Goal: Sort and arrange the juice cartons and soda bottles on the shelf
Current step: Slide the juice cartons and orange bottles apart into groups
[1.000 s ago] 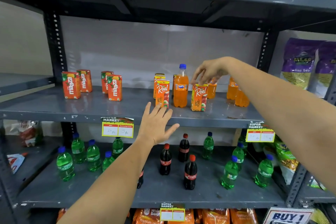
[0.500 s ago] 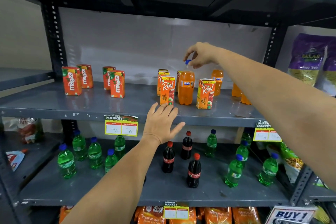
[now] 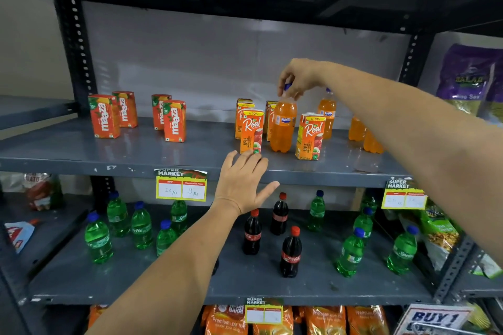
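On the upper grey shelf my right hand grips the blue cap of an orange Fanta bottle standing among several Real apple cartons. One Real carton stands just right of that bottle. More Fanta bottles stand behind and to the right, partly hidden by my right arm. Several red Maaza cartons stand at the shelf's left. My left hand is spread open, fingertips at the shelf edge just below the front Real carton.
The lower shelf holds several green Sprite bottles on both sides and three Coca-Cola bottles in the middle. Price tags hang on the shelf edges. Snack bags fill the right bay and the bottom shelf.
My right hand moved left from behind the right Real carton to the front Fanta bottle and closed on its cap. My left hand rose slightly toward the shelf edge.
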Demonstrator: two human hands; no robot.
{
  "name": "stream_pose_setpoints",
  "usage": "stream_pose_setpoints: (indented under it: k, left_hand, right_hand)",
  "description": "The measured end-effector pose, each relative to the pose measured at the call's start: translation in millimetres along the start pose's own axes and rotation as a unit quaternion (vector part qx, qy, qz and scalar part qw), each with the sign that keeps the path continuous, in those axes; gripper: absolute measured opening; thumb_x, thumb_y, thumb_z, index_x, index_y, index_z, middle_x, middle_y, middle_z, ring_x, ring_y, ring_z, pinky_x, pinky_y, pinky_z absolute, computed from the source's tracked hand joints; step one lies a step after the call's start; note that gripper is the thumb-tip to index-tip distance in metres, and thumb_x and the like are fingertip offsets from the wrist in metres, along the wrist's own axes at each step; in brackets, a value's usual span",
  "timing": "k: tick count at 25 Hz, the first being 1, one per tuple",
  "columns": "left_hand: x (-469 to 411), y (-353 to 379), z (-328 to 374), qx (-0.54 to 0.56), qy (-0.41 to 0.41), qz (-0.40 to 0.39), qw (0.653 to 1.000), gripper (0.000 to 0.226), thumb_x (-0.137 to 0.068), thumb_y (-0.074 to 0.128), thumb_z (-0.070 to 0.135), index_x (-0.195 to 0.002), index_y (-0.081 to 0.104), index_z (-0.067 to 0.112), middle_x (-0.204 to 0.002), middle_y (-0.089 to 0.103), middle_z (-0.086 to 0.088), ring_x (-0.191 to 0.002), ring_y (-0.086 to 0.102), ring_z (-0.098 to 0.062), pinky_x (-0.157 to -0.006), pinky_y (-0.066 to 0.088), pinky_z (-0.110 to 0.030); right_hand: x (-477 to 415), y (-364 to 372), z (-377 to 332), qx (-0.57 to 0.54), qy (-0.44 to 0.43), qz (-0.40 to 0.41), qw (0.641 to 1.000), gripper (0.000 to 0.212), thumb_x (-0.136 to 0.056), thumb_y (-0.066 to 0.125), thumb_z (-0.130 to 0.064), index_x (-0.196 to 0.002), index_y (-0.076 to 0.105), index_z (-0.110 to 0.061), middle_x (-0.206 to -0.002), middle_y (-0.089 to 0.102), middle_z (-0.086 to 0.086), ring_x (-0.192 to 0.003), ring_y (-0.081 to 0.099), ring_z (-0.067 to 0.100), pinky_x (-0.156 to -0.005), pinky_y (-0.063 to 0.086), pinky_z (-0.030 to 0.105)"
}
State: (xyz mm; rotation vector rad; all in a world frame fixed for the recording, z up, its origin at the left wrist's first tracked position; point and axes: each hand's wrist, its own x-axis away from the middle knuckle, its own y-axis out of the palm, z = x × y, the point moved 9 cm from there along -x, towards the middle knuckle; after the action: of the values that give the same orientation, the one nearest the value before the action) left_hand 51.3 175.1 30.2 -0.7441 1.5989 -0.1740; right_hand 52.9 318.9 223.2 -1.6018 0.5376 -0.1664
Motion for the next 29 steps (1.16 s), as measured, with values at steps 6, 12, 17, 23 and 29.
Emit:
stream_pose_setpoints:
  k: [6, 12, 17, 23, 29]
  left_hand:
    - [-1.8, -1.7, 2.4, -0.028, -0.031, -0.005, 0.999, 0.055, -0.089, 0.037, 0.059, -0.111, 0.062, 0.015, -0.114, 0.065, -0.005, -0.116, 0.054, -0.027, -0.102, 0.029, -0.050]
    - [-12.2, 12.4, 46.2, -0.007, -0.019, -0.056, 0.998, 0.061, -0.089, 0.032, 0.062, -0.127, 0.057, 0.021, -0.131, 0.058, -0.008, -0.127, 0.048, -0.029, -0.107, 0.029, -0.056]
    - [-21.7, 21.7, 83.5, -0.007, -0.012, -0.067, 0.998, 0.060, -0.089, 0.036, 0.061, -0.133, 0.051, 0.023, -0.137, 0.054, -0.009, -0.128, 0.048, -0.030, -0.107, 0.030, -0.058]
    - [-20.3, 28.4, 87.8, -0.021, -0.030, -0.071, 0.997, 0.060, -0.089, 0.034, 0.061, -0.134, 0.048, 0.023, -0.130, 0.058, -0.008, -0.122, 0.051, -0.030, -0.104, 0.033, -0.057]
    - [-20.1, 30.8, 87.9, -0.025, -0.040, -0.071, 0.996, 0.061, -0.089, 0.032, 0.062, -0.134, 0.048, 0.024, -0.131, 0.056, -0.006, -0.121, 0.049, -0.028, -0.103, 0.026, -0.054]
  right_hand:
    - [9.2, -38.2, 45.1, 0.015, 0.019, 0.036, 0.999, 0.017, -0.085, 0.064, -0.004, -0.101, 0.067, -0.010, -0.112, 0.064, 0.013, -0.092, 0.065, 0.024, -0.080, 0.054, 0.032]
    - [38.5, -51.2, 99.0, 0.051, 0.060, 0.001, 0.997, 0.017, -0.085, 0.064, -0.003, -0.102, 0.068, -0.002, -0.107, 0.065, 0.016, -0.091, 0.064, 0.025, -0.070, 0.053, 0.026]
    - [54.7, -47.8, 132.9, 0.051, 0.077, -0.020, 0.996, 0.020, -0.086, 0.063, -0.004, -0.106, 0.067, 0.001, -0.109, 0.066, 0.018, -0.091, 0.065, 0.026, -0.075, 0.054, 0.030]
    - [58.9, -40.4, 148.9, 0.031, 0.069, -0.013, 0.997, 0.022, -0.086, 0.063, -0.004, -0.107, 0.067, 0.000, -0.110, 0.066, 0.018, -0.093, 0.066, 0.028, -0.080, 0.054, 0.032]
    - [58.1, -35.3, 151.0, 0.034, 0.050, 0.000, 0.998, 0.021, -0.086, 0.065, -0.007, -0.106, 0.068, -0.005, -0.113, 0.065, 0.018, -0.090, 0.067, 0.026, -0.069, 0.055, 0.026]
